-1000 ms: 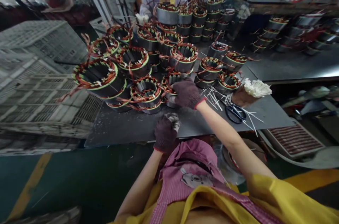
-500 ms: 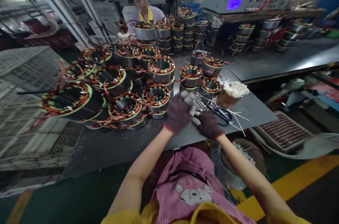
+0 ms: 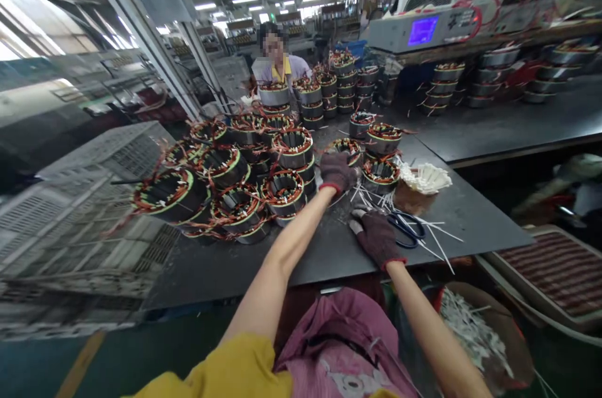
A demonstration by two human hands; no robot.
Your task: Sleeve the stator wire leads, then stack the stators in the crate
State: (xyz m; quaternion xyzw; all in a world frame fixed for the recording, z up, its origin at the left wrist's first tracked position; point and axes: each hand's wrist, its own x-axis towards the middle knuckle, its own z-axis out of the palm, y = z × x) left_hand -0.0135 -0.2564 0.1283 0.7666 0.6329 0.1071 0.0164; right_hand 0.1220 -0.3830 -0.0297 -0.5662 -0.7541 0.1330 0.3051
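My left hand (image 3: 337, 172), in a dark maroon glove, is stretched forward over the black table (image 3: 310, 254). Its curled fingers are against a wound stator (image 3: 348, 147) with copper coils. Whether it grips the stator is unclear. My right hand (image 3: 376, 236), gloved the same way, lies low on the table close to my body. Something pale shows at its fingertips, too small to identify. Black-handled scissors (image 3: 408, 226) lie just right of that hand among loose white strips (image 3: 435, 241).
Several stators (image 3: 235, 178) crowd the table's left and middle, with more stacked at the back (image 3: 345, 81). A bundle of white strips (image 3: 426, 177) stands right of centre. A person sits across the table (image 3: 277, 66). A tester with a blue screen (image 3: 423, 29) stands at the back. White crates (image 3: 84, 210) sit left, and a bin of strips (image 3: 475, 329) is at my right.
My hands were together in front of me half a second ago. The left has since reached forward to the stators and the right has dropped onto the table by the scissors. The view has tilted upward.
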